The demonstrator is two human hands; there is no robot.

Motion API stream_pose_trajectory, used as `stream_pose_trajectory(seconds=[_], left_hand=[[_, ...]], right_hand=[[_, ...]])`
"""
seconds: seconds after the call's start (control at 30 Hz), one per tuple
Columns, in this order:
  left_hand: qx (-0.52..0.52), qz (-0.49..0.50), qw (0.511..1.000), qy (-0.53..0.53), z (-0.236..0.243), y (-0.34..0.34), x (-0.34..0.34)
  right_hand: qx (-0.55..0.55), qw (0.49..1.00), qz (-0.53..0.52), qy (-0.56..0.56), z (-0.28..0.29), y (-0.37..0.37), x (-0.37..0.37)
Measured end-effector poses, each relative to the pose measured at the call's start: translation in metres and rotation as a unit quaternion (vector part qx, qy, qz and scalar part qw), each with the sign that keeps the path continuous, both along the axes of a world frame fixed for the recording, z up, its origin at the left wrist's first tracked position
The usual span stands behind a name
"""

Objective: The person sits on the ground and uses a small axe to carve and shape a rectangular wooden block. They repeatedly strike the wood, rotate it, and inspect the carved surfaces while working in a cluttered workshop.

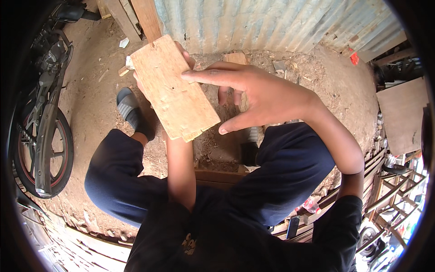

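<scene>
Spanning wall point(244, 27): corrugated metal, weathered and pale, stretching right across the far side of this cluttered corner.
Floor point(93, 109): bare brown dirt, littered, wood offcuts point(235, 57) near the wall's foot.
Motorbike point(45, 136): parked at the left rim, well apart from the hands.
Panel point(401, 118): a flat brown sheet, tipped up over on the right.
Wooden boards point(174, 90): here's the action! A stack of at least two, up in the air beyond the knees point(113, 156), the lower one peeking out at the near end. Best squared edge to edge, I'd say, before any firmer squeeze.
Right hand point(258, 93): thumb and forefinger spread well apart, nothing gripped; forefinger at the top board's face, contact too close to call. Thumb pressure on that near edge could level the overhang.
Left hand point(187, 59): curled round the stack from beneath, mostly hidden. Even pressure should suit; an off-centre clamp may twist the boards.
Rough corner point(194, 135): ragged; fingertips best kept clear.
</scene>
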State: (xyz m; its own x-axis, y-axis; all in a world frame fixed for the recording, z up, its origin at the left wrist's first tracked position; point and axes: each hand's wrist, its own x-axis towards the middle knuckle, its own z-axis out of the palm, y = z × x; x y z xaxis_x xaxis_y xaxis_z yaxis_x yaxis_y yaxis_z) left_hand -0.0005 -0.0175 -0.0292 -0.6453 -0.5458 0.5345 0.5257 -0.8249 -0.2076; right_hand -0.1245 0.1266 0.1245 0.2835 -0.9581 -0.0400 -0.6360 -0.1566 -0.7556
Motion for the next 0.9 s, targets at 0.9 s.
stream_pose_trajectory(seconds=[0.9], left_hand=[[-0.232, 0.4, 0.805, -0.372, 0.069, 0.032, 0.016]], right_hand=[[-0.069, 0.978, -0.19, -0.05, -0.008, -0.01, -0.011]])
